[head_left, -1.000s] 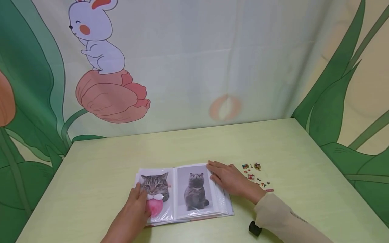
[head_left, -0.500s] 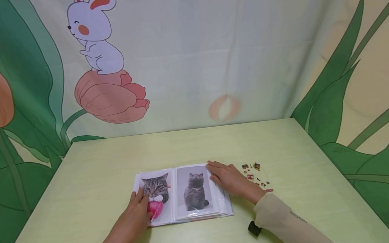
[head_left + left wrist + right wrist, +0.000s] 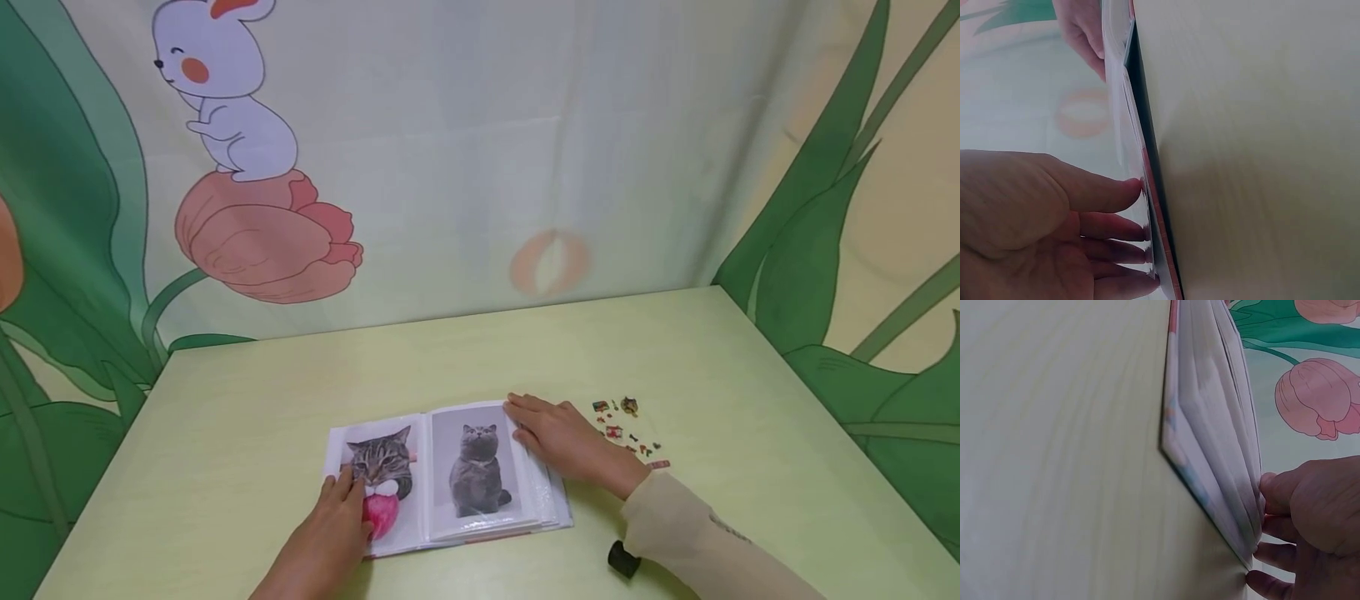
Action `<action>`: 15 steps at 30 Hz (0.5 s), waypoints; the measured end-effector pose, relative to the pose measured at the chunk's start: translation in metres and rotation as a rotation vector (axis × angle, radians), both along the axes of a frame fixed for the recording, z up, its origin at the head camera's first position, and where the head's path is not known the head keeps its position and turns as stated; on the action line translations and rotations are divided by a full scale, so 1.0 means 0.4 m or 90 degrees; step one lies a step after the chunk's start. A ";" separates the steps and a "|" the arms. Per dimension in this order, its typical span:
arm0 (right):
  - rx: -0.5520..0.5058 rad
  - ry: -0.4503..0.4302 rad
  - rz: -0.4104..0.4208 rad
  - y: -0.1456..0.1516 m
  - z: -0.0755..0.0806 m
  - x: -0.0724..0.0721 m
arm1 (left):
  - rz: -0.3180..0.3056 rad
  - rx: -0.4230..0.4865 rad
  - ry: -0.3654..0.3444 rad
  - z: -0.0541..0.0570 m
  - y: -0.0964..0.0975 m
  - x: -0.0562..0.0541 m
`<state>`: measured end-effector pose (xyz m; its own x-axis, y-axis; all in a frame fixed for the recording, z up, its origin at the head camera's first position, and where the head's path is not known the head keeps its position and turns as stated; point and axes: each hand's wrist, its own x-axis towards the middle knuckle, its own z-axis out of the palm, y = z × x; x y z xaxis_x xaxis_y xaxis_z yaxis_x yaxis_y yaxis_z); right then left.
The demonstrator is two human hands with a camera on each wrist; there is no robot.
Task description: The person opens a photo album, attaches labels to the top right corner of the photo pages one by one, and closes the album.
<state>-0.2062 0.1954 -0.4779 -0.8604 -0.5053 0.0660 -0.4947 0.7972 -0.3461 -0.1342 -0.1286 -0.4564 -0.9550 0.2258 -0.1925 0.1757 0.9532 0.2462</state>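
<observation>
A photo album (image 3: 424, 483) lies spread on the table. Its left page carries a photo of a tabby cat (image 3: 378, 458) above a pink fluffy ball; on the right page is a grey cat photo (image 3: 480, 471). My left hand (image 3: 330, 521) rests on the left page's outer side, covering part of it. In the left wrist view its fingertips (image 3: 1138, 232) press on the page, fingers fairly straight. My right hand (image 3: 558, 433) lies at the upper right edge of the right page. Seen from the right wrist, its fingertips (image 3: 1266, 550) touch the edges of the stacked pages.
Several small colourful stickers (image 3: 614, 432) on a clear sheet lie right of the album, beside my right forearm. A black cylindrical piece (image 3: 623, 559) shows at the right sleeve (image 3: 675, 517). A printed curtain (image 3: 450, 167) hangs behind the table (image 3: 300, 375).
The left page's glossy sleeve, slightly raised a second ago, now lies flat. My left hand has moved a little inward and down onto it. The right hand stays at the page edge.
</observation>
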 end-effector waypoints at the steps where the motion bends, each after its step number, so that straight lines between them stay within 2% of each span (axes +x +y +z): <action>1: -0.001 0.001 0.001 -0.001 0.001 -0.001 | -0.001 -0.003 -0.001 0.000 0.000 0.000; 10: -0.034 -0.004 -0.002 0.000 0.009 -0.005 | -0.011 -0.030 -0.006 0.006 -0.004 -0.005; 15: -0.050 -0.002 0.001 0.007 0.014 -0.009 | -0.014 -0.016 0.028 0.014 -0.007 0.001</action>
<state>-0.2100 0.1980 -0.4723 -0.8596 -0.5005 0.1029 -0.4952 0.7661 -0.4098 -0.1339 -0.1313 -0.4508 -0.9575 0.2425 -0.1564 0.2070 0.9548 0.2133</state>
